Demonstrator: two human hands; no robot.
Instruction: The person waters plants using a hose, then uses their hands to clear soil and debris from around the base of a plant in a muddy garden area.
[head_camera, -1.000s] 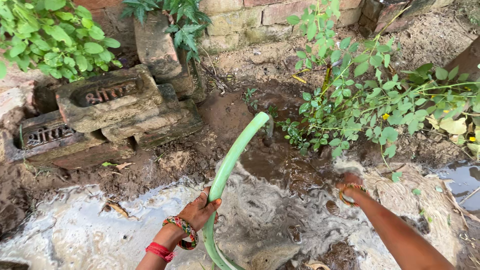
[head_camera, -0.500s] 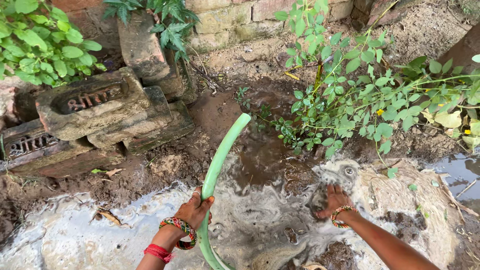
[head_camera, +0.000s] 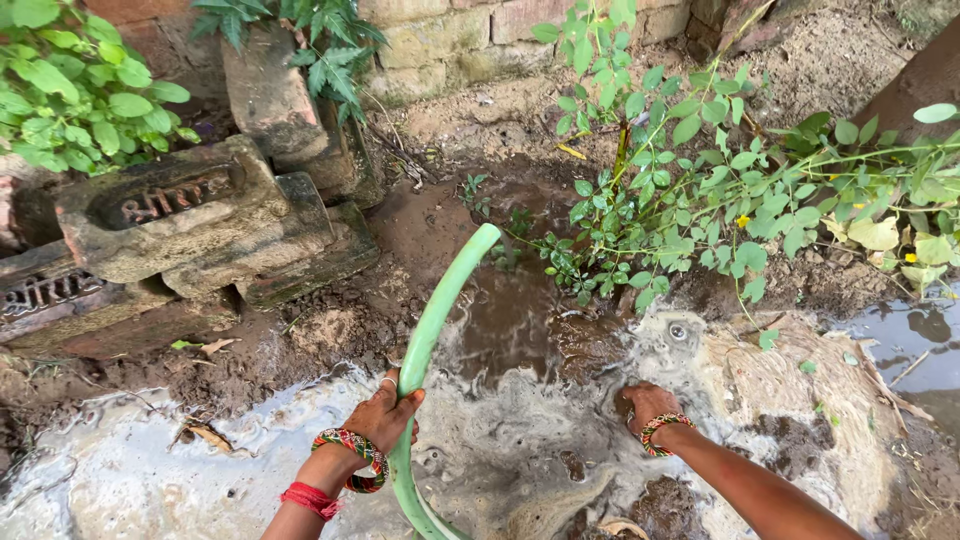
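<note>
Left hand (head_camera: 385, 415) fingers (head_camera: 405, 402) wrap the green hose (head_camera: 440, 310).

- Daylight falls on a muddy yard, foamy grey water (head_camera: 200, 470) pooling across wet soil.
- Weathered bricks (head_camera: 190, 225) lie stacked beside a brick wall (head_camera: 450, 35).
- Leafy green plants (head_camera: 690, 200) border the mud.

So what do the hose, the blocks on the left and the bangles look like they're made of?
The hose looks like soft plastic or rubber: smooth, pale green, bending in a curve, held by the left hand. The blocks look like fired clay bricks: reddish-brown, rough, muddy, with recessed tops. The bangles look like glass or plastic, glossy and multicoloured; the picture cannot settle which.
</note>
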